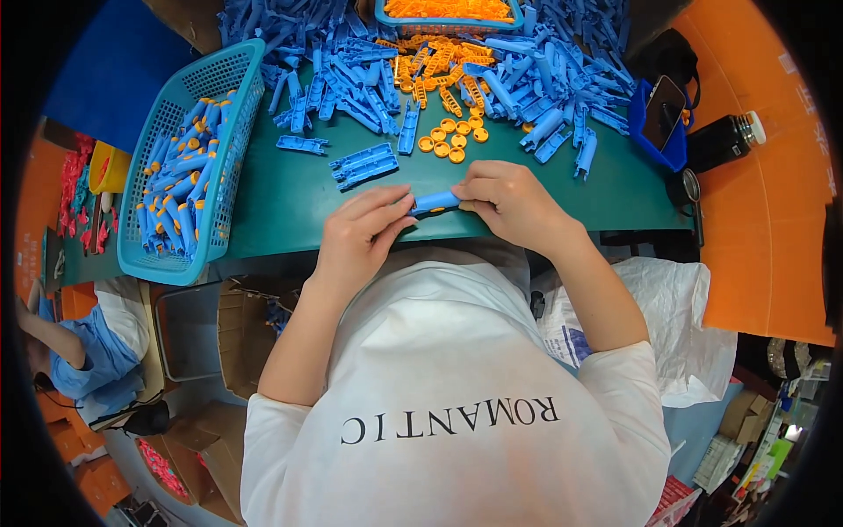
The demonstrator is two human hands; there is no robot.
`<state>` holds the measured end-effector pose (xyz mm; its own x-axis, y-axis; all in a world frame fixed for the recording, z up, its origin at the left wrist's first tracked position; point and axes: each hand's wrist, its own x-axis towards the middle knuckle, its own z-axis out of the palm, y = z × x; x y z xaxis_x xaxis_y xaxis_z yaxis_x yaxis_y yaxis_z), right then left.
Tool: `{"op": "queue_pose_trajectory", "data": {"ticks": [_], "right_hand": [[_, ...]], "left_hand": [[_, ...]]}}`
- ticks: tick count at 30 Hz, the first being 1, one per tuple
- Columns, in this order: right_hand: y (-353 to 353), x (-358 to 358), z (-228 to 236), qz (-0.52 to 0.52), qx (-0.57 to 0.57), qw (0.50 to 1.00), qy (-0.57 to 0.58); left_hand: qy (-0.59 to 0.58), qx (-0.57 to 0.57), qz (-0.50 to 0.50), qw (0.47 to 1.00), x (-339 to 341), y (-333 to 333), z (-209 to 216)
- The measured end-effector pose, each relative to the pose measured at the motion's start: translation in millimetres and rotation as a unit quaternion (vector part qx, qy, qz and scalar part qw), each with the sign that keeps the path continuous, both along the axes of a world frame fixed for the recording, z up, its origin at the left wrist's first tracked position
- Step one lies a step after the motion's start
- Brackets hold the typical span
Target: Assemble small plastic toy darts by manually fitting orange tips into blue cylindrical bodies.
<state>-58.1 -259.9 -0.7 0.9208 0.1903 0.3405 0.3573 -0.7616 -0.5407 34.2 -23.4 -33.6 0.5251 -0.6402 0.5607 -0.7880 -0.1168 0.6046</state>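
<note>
White shirt [448, 351] nearest, lower centre; basket [246, 97] of blue-orange pieces [189, 164], left; left hand [358, 230], centre, fingertips pinching left end of blue tube [435, 202], mid-frame; yellow caps [458, 140] near, above it; right hand [511, 198], fingertips narrow, pinching tube's right end; black bottle [720, 144], upper right.

The bare left hand [356, 230] and bare right hand [511, 198] face each other, both pinching. Both bare forearms [305, 338] reach forward and inward.
</note>
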Motion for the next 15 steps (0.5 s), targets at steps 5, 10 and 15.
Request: {"op": "queue_pose_trajectory", "data": {"ticks": [5,10,15], "right_hand": [[9,-5,-5,-0.032,-0.026,0.998,-0.046],[5,-3,-11,-0.027,0.005,0.999,-0.041],[10,-9,-11,-0.031,-0.032,0.997,-0.063]], "left_hand": [[-0.068,0.025,-0.016,0.997,5,1,-1],[0.004,0.006,-0.036,0.999,9,0,-3],[-0.021,0.001,0.012,1.000,-1,-2,-2]]}}
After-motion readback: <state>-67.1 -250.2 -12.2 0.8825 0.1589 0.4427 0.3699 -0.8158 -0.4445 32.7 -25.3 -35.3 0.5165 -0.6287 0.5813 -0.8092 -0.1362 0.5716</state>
